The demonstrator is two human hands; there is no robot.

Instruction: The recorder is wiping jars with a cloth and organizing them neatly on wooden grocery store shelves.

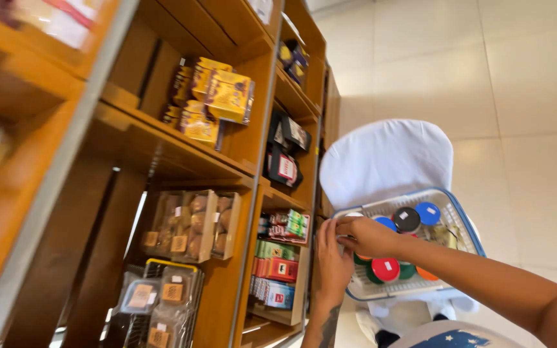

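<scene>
Meanwhile, beside wooden shelves (pixel 227 167) of boxed goods, both hands meet at the near rim of a white basket (pixel 449 212) of coloured-lid jars (pixel 407 220). The right hand (pixel 370 236) curls over a small white-topped item (pixel 351 216) at the rim; the left hand (pixel 334 258) presses alongside, its grip hidden. Judged mid-pick, the next move calls for a clean lift clear of the basket wall.
</scene>
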